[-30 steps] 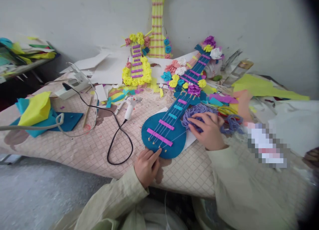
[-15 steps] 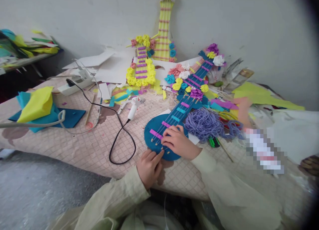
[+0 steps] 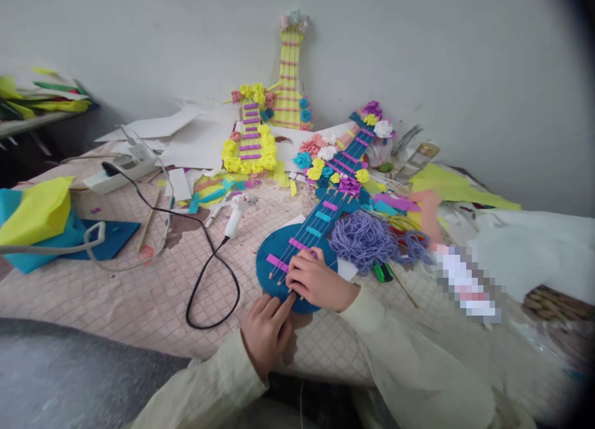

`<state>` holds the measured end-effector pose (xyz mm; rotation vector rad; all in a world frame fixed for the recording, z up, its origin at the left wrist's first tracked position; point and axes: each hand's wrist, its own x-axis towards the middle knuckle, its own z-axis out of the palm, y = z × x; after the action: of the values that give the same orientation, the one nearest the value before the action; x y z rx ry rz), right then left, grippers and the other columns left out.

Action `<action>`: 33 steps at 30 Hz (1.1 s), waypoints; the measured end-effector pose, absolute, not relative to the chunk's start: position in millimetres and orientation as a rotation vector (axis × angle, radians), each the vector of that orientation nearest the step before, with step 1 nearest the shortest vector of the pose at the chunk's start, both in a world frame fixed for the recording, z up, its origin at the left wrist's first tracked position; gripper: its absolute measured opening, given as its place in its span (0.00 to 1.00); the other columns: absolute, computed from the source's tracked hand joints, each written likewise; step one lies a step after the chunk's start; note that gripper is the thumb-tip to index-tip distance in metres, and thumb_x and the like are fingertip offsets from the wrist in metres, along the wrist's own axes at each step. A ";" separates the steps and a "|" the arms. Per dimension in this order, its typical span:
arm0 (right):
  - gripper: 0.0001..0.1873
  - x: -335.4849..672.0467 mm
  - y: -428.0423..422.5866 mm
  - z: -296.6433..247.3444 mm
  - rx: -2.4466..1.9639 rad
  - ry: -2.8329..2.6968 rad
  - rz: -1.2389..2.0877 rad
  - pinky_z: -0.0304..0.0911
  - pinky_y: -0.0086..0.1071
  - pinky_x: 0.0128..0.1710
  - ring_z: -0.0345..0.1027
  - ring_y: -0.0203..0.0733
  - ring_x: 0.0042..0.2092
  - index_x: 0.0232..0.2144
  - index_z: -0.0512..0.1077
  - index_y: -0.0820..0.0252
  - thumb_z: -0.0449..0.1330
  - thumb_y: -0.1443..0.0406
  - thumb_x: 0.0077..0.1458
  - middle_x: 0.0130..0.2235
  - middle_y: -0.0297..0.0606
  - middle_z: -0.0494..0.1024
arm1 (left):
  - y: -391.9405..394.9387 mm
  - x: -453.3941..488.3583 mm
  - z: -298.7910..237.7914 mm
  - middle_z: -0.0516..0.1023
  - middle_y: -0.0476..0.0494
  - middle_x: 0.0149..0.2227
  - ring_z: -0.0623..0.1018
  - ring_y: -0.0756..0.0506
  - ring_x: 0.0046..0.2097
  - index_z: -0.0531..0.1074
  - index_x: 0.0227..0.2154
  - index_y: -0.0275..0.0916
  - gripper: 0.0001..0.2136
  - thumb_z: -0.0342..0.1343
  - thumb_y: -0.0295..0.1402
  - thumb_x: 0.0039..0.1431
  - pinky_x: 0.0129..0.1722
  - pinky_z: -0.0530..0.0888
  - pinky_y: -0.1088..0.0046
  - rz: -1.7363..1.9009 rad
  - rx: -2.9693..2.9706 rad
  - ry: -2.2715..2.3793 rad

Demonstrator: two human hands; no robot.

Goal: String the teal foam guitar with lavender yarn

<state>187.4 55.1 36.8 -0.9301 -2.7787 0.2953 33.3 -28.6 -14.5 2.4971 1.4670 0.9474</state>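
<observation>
A dark blue toy guitar (image 3: 274,242), with pale strings, small pegs and purple and blue strips, lies tilted on the table in front of me. My right hand (image 3: 320,281) rests over the lower part of its round body, fingers bent and pressed together at the strings. Below, my left hand (image 3: 266,330) is at the guitar's near edge. Its index finger reaches to the pegs close to the right fingertips, while its other fingers are curled. Whatever lies between the fingers of either hand is hidden or too small to make out.
Purple-blue yarn (image 3: 365,238) lies right of the guitar. A white glue gun (image 3: 236,217) with a looped black cord is to the left, near a power strip (image 3: 118,175). Flower-trimmed yellow guitars (image 3: 251,162) stand behind. Yellow and blue sheets (image 3: 37,215) lie far left.
The whole view has shifted, so the scene sits lower and further left. Both hands stay at the lower end of the guitar, with little visible change in their pose.
</observation>
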 end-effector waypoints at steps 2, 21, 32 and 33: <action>0.09 190.8 52.5 35.3 -0.936 -2.723 0.321 0.43 0.40 0.46 0.59 0.40 0.44 0.28 0.70 0.56 0.51 0.66 0.56 0.35 0.33 0.71 | -28.0 33.6 -15.3 0.71 0.42 0.27 0.70 0.45 0.31 0.68 0.45 0.33 0.16 0.45 0.25 0.55 0.30 0.72 0.65 0.950 2.510 1.468; 0.06 235.1 53.6 29.5 -1.090 -2.513 0.459 0.42 0.38 0.48 0.63 0.36 0.43 0.30 0.71 0.55 0.55 0.62 0.55 0.36 0.31 0.73 | -28.0 30.2 -9.9 0.70 0.43 0.27 0.69 0.45 0.31 0.64 0.51 0.36 0.19 0.45 0.25 0.56 0.30 0.70 0.66 0.799 2.624 1.402; 0.07 234.8 50.7 25.7 -1.083 -2.477 0.455 0.42 0.38 0.47 0.63 0.37 0.42 0.30 0.71 0.55 0.54 0.62 0.55 0.34 0.32 0.74 | -27.0 33.6 -6.0 0.71 0.44 0.27 0.70 0.45 0.31 0.61 0.53 0.34 0.19 0.45 0.28 0.58 0.31 0.71 0.66 0.746 2.634 1.474; 0.07 234.9 50.7 25.1 -1.081 -2.475 0.455 0.42 0.38 0.47 0.63 0.36 0.41 0.30 0.71 0.55 0.54 0.62 0.55 0.34 0.32 0.74 | -26.9 33.8 -5.4 0.72 0.44 0.28 0.70 0.45 0.31 0.62 0.52 0.34 0.18 0.45 0.28 0.57 0.30 0.71 0.65 0.740 2.640 1.475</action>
<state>234.9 50.7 25.1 -1.0810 -2.4752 0.4547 33.8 -26.9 -5.4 2.6398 1.4746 0.7397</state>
